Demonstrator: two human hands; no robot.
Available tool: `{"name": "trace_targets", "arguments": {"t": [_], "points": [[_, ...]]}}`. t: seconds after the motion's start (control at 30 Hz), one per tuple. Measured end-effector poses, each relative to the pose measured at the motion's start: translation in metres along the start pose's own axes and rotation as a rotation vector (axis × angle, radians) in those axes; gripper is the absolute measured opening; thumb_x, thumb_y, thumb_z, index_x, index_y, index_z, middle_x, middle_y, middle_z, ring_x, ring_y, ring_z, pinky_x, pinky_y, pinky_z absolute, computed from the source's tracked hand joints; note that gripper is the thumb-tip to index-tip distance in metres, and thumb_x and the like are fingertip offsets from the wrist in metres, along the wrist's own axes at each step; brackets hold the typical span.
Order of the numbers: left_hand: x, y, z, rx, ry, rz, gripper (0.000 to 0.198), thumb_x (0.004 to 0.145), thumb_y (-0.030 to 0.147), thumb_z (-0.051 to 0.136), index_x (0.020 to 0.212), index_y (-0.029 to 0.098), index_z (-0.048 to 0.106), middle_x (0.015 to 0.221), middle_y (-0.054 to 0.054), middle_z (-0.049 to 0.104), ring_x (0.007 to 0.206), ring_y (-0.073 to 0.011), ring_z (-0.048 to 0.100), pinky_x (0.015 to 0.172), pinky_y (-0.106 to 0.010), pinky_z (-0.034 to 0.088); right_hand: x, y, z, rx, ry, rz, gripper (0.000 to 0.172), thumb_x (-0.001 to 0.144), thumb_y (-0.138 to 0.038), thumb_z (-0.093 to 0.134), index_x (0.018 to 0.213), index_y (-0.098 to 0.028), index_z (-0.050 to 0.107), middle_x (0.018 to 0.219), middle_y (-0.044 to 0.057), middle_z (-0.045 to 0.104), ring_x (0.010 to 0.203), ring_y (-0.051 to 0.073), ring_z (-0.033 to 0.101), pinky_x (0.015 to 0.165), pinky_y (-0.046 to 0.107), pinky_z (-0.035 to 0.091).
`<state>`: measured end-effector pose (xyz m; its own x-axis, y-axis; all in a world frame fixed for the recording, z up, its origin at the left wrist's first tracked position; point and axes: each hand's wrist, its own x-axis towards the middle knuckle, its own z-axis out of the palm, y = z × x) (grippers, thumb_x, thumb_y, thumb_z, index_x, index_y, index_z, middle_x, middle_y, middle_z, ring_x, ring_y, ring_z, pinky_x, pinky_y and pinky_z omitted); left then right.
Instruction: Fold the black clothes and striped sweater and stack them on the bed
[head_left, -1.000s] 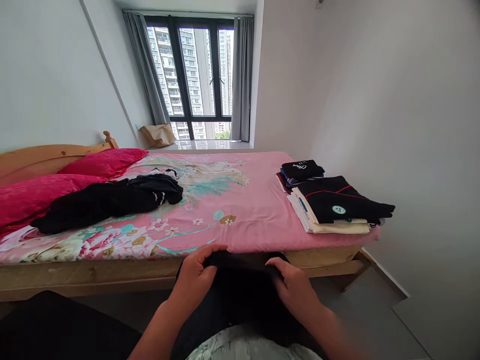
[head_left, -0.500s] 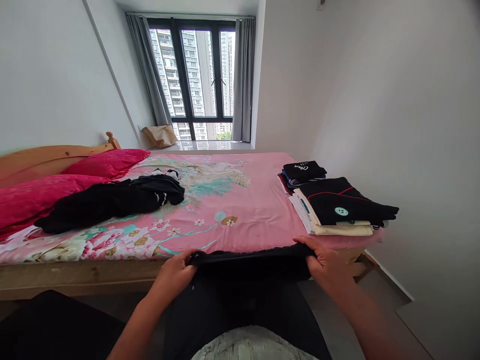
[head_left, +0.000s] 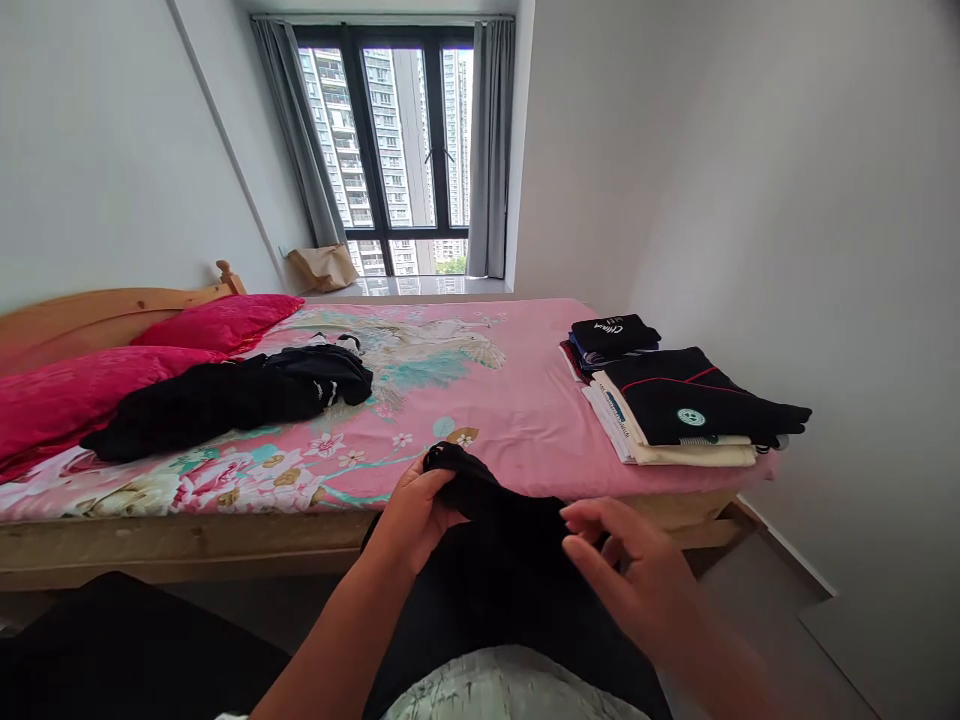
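My left hand (head_left: 420,510) is closed on one end of the waistband of a black garment (head_left: 480,495) that looks like pants. The cloth is bunched at my fingers and hangs down over my lap, in front of the bed's edge. Its lower part blends into my dark legwear, so its full shape is hidden. To the right, my right hand (head_left: 626,560) has its thumb and fingers apart and slightly curled, with nothing between them. Its fingertips are close to the garment's right edge; whether they touch it I cannot tell.
Folded clothes (head_left: 682,400) are stacked at the bed's right end, with a smaller pile (head_left: 611,338) behind. Loose dark clothes (head_left: 232,400) lie by the red pillows (head_left: 217,325) on the pink flowered sheet (head_left: 517,430). A brown paper bag (head_left: 322,268) rests by the window.
Both hands held the waistband stretched wide. Now my right hand has let go, and my left hand has moved right and up with its end, so the waistband hangs folded and slack.
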<state>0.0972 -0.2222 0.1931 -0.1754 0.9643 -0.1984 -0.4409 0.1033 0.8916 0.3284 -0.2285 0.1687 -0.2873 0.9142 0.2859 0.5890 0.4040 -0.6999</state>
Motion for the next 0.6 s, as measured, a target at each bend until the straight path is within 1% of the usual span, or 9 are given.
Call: {"name": "trace_targets", "arguments": {"t": [0.1, 0.17, 0.23, 0.27, 0.33, 0.4, 0.43, 0.53, 0.6], "points": [[-0.002, 0.0, 0.025, -0.063, -0.095, 0.0, 0.035, 0.064, 0.016, 0.064, 0.097, 0.014, 0.054, 0.077, -0.001, 0.063, 0.065, -0.0142, 0.061, 0.057, -0.026, 0.051, 0.0, -0.023, 0.025, 0.072, -0.161, -0.063, 0.038, 0.079, -0.04, 0.059, 0.111, -0.02, 0.06, 0.109, 0.01, 0.064, 0.098, 0.025, 0.059, 0.084, 0.036, 0.047], [-0.004, 0.0, 0.034, -0.091, -0.185, -0.001, 0.04, 0.067, 0.017, 0.065, 0.104, 0.015, 0.052, 0.086, -0.003, 0.063, 0.074, -0.016, 0.063, 0.062, -0.027, 0.053, 0.007, -0.022, 0.04, 0.191, -0.215, -0.002, 0.03, 0.083, -0.036, 0.053, 0.103, -0.017, 0.064, 0.1, 0.01, 0.067, 0.095, 0.025, 0.06, 0.085, 0.038, 0.046], [-0.003, -0.001, 0.034, -0.103, -0.259, 0.011, 0.045, 0.072, 0.022, 0.066, 0.113, 0.019, 0.048, 0.097, -0.004, 0.062, 0.083, -0.0187, 0.064, 0.069, -0.031, 0.053, 0.015, -0.014, 0.046, 0.454, -0.232, 0.152, 0.032, 0.086, -0.038, 0.049, 0.102, -0.016, 0.065, 0.095, 0.008, 0.069, 0.093, 0.025, 0.062, 0.084, 0.038, 0.047], [-0.001, -0.003, 0.03, -0.097, -0.261, 0.02, 0.047, 0.074, 0.025, 0.066, 0.116, 0.022, 0.046, 0.102, -0.005, 0.061, 0.087, -0.0196, 0.064, 0.071, -0.033, 0.053, 0.018, -0.01, 0.045, 0.621, -0.224, 0.252, 0.035, 0.085, -0.041, 0.05, 0.106, -0.015, 0.064, 0.096, 0.008, 0.069, 0.094, 0.025, 0.062, 0.085, 0.037, 0.048], [0.002, -0.011, 0.018, -0.075, -0.205, 0.032, 0.042, 0.077, 0.031, 0.065, 0.114, 0.023, 0.048, 0.105, -0.005, 0.06, 0.091, -0.0201, 0.063, 0.075, -0.035, 0.052, 0.023, -0.006, 0.035, 0.932, -0.21, 0.447, 0.043, 0.082, -0.046, 0.055, 0.113, -0.016, 0.061, 0.098, 0.008, 0.07, 0.096, 0.025, 0.063, 0.085, 0.038, 0.049], [0.005, -0.025, 0.005, -0.061, -0.183, 0.018, 0.029, 0.08, 0.037, 0.06, 0.101, 0.018, 0.056, 0.098, -0.007, 0.062, 0.089, -0.0193, 0.063, 0.077, -0.034, 0.05, 0.025, -0.005, 0.021, 1.137, -0.222, 0.589, 0.044, 0.08, -0.048, 0.057, 0.11, -0.016, 0.063, 0.094, 0.009, 0.071, 0.094, 0.025, 0.065, 0.083, 0.038, 0.051], [0.006, -0.036, 0.0, -0.057, -0.215, 0.004, 0.026, 0.082, 0.039, 0.057, 0.092, 0.015, 0.059, 0.092, -0.007, 0.063, 0.085, -0.0186, 0.062, 0.078, -0.034, 0.049, 0.025, -0.006, 0.015, 1.188, -0.242, 0.626, 0.044, 0.08, -0.049, 0.057, 0.106, -0.015, 0.065, 0.091, 0.01, 0.071, 0.092, 0.026, 0.065, 0.082, 0.039, 0.052], [0.004, -0.074, -0.01, 0.015, -0.374, -0.037, 0.031, 0.084, 0.039, 0.05, 0.07, 0.013, 0.061, 0.072, -0.004, 0.062, 0.073, -0.0152, 0.06, 0.076, -0.029, 0.046, 0.018, -0.009, 0.007, 1.227, -0.333, 0.656, 0.048, 0.079, -0.055, 0.051, 0.092, -0.013, 0.07, 0.079, 0.012, 0.071, 0.087, 0.027, 0.067, 0.076, 0.039, 0.053], [0.003, -0.101, -0.011, 0.162, -0.449, -0.121, 0.027, 0.081, 0.037, 0.055, 0.069, 0.014, 0.063, 0.068, -0.001, 0.062, 0.07, -0.0151, 0.059, 0.071, -0.028, 0.046, 0.008, -0.008, 0.009, 1.242, -0.418, 0.63, 0.053, 0.078, -0.06, 0.048, 0.086, -0.013, 0.07, 0.075, 0.013, 0.07, 0.083, 0.028, 0.067, 0.073, 0.038, 0.053]]}}
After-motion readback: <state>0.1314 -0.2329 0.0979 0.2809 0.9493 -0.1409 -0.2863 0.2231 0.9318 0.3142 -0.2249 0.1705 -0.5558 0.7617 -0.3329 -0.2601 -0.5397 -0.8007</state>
